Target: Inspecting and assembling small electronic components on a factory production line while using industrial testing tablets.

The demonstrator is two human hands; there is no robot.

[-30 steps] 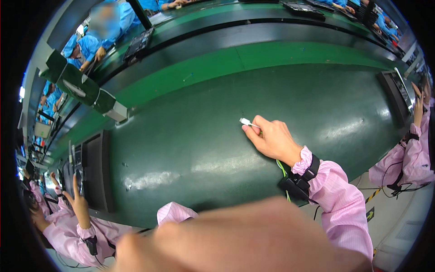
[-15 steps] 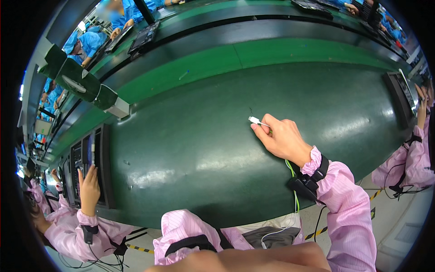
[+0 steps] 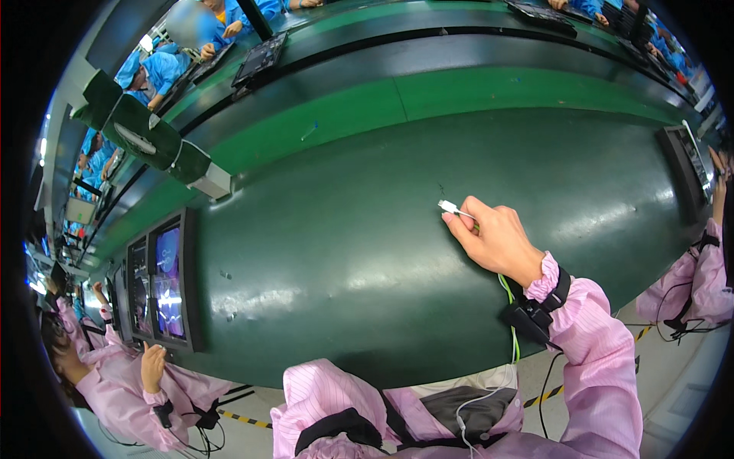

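Between thumb and fingertips, my right hand (image 3: 501, 237) pinches a white cable plug (image 3: 448, 206) just above the green-topped table (image 3: 344, 199). The plug's metal end points up and left. A green and white cable (image 3: 505, 288) runs from under that hand, past the wrist, over the near table edge toward my lap. On my right wrist sits a black strap with a box (image 3: 530, 317). My left hand is out of view; only a pink sleeve (image 3: 325, 382) with a black band shows at the lower edge.
Left on the table, a black tray (image 3: 189, 287) holds lit screens, with a co-worker's hand (image 3: 153, 366) near it. Another black tray (image 3: 683, 172) stands at the far right beside a co-worker. A green-wrapped post (image 3: 145, 138) rises at the back left. People in blue work beyond.
The co-worker's hand on the left has drawn back from the screens, which now show lit faces. My right hand keeps its pinch on the plug; the whole view has shifted slightly.
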